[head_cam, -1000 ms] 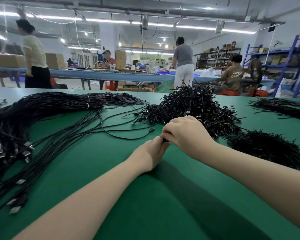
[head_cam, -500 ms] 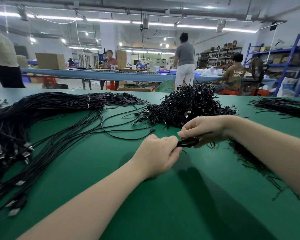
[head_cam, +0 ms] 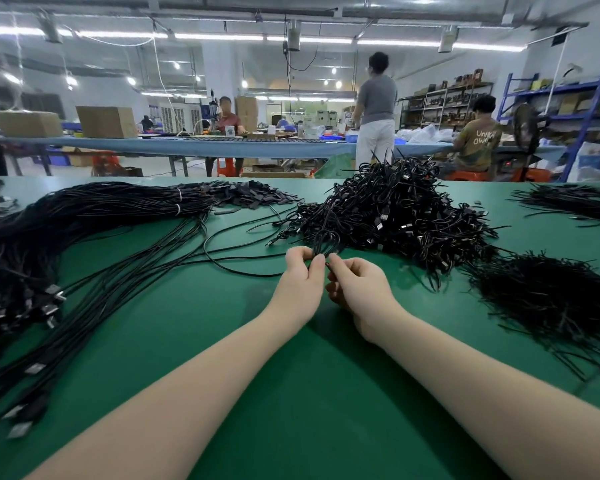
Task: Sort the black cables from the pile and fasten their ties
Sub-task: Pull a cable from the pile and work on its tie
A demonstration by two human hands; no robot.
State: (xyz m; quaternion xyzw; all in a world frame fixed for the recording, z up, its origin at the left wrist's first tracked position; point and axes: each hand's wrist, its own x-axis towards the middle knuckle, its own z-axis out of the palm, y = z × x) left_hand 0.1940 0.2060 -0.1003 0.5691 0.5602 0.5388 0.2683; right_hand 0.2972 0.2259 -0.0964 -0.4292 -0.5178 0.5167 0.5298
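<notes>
A small looped black cable (head_cam: pixel 327 241) stands up between my two hands at the middle of the green table (head_cam: pixel 291 393). My left hand (head_cam: pixel 300 278) pinches its lower end between thumb and fingers. My right hand (head_cam: pixel 355 285) pinches it from the right side, fingers curled; whether a tie is in those fingers is hidden. Just behind lies a big heap of coiled black cables (head_cam: pixel 395 213). A pile of thin black ties (head_cam: pixel 551 296) lies to the right.
Long uncoiled black cables (head_cam: pixel 84 244) with metal plugs spread over the table's left half. Another black bundle (head_cam: pixel 568 202) sits at the far right. Behind the table, people work at a long blue bench (head_cam: pixel 222 147); blue shelves (head_cam: pixel 586 109) stand at the right.
Both hands have moved forward toward the cable heap and drawn close together. The cable, held flat between them half a second ago, now stands up as a loop.
</notes>
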